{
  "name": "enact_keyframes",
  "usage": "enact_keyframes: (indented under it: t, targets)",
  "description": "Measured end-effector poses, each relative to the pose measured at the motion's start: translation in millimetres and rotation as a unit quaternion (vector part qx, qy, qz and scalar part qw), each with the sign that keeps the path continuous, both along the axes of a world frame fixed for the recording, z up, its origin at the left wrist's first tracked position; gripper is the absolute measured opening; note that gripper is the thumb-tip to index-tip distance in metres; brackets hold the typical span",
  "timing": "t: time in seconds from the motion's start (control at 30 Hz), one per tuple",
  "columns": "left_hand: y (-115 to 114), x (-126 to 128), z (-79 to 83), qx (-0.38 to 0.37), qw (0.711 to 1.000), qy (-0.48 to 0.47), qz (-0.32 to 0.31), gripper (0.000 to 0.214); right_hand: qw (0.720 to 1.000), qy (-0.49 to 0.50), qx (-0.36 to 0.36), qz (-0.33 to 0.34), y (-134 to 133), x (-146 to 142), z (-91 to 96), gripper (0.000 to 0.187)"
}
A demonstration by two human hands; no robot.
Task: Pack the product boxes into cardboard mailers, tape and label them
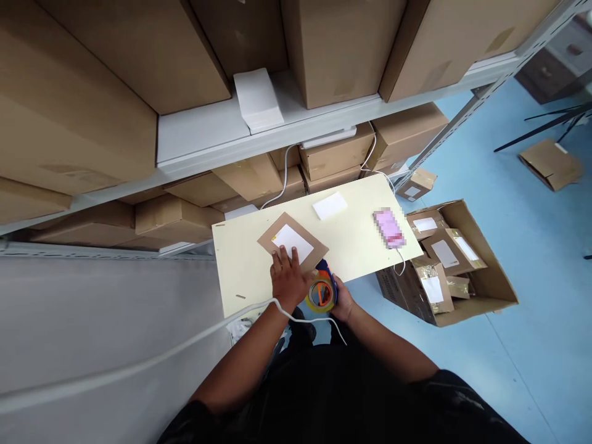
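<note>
A flat brown cardboard parcel (315, 255) lies at an angle on the cream tabletop, with a white label (295, 240) on its upper face. My left hand (287, 277) rests on the parcel and the label's lower edge, its fingers stretched out flat. A blue and orange tape dispenser (329, 277) with a roll of yellowish tape sits in my right hand (343, 301), at the table's front edge beside the parcel's near corner. My right fingers are wrapped round the dispenser and partly hidden behind it.
A stack of white labels (330, 206) and a pink blurred device (389, 228) lie on the table (245, 265). An open carton (497, 296) of labelled parcels stands right. Boxes fill the shelf (203, 148) behind. A white cable (185, 339) crosses before my arms.
</note>
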State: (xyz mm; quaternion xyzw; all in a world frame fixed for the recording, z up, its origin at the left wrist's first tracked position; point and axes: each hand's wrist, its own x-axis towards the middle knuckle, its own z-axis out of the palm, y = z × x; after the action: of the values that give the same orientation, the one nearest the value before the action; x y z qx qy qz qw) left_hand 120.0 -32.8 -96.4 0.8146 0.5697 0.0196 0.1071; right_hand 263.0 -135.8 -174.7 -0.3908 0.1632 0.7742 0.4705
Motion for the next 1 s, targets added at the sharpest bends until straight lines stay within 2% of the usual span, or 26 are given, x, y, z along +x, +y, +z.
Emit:
enact_keyframes:
  t: [0.1, 0.17, 0.27, 0.33, 0.37, 0.43, 0.5, 0.63, 0.73, 0.83, 0.9, 1.0]
  targets:
    - [-12, -16, 8.3, -0.018, 0.999, 0.025, -0.032, 0.094, 1.000, 0.002, 0.008, 0.026, 24, 33, 0.8, 0.055]
    - [-9, -40, 14.6, -0.037, 0.995, 0.041, -0.088, 0.084, 0.997, 0.002, -0.005, 0.079, 41, 60, 3.0, 0.054]
    - [18, -81, 22.0, -0.068, 0.971, 0.050, -0.222, 0.074, 0.984, -0.022, 0.001, 0.174, 72, 95, 9.0, 0.048]
    - [44, -103, 23.0, -0.074, 0.948, 0.042, -0.307, 0.077, 0.970, -0.038, 0.006, 0.240, 98, 111, 13.6, 0.045]
    - [57, -111, 22.0, -0.068, 0.942, 0.040, -0.326, 0.081, 0.963, -0.046, 0.008, 0.265, 110, 115, 15.5, 0.044]
    - [77, -119, 17.4, -0.059, 0.938, 0.041, -0.338, 0.080, 0.952, -0.056, 0.008, 0.300, 132, 119, 18.2, 0.044]
    - [86, -119, 11.2, -0.048, 0.944, 0.037, -0.324, 0.076, 0.948, -0.059, 0.009, 0.312, 147, 119, 19.4, 0.047]
    - [79, -110, 3.1, -0.024, 0.961, 0.019, -0.273, 0.072, 0.953, -0.044, 0.021, 0.299, 158, 121, 21.6, 0.047]
    - [73, -107, 3.0, -0.027, 0.968, 0.019, -0.248, 0.072, 0.965, -0.050, 0.028, 0.258, 146, 125, 24.8, 0.043]
    - [72, -106, 4.5, -0.037, 0.974, 0.020, -0.222, 0.073, 0.977, -0.083, 0.007, 0.196, 107, 114, 26.1, 0.041]
    - [71, -100, 5.2, -0.039, 0.980, 0.024, -0.196, 0.073, 0.985, -0.046, -0.011, 0.168, 66, 91, 24.3, 0.046]
    - [60, -76, 6.9, -0.027, 0.991, 0.037, -0.126, 0.074, 0.995, 0.012, -0.018, 0.098, 8, 34, 19.3, 0.058]
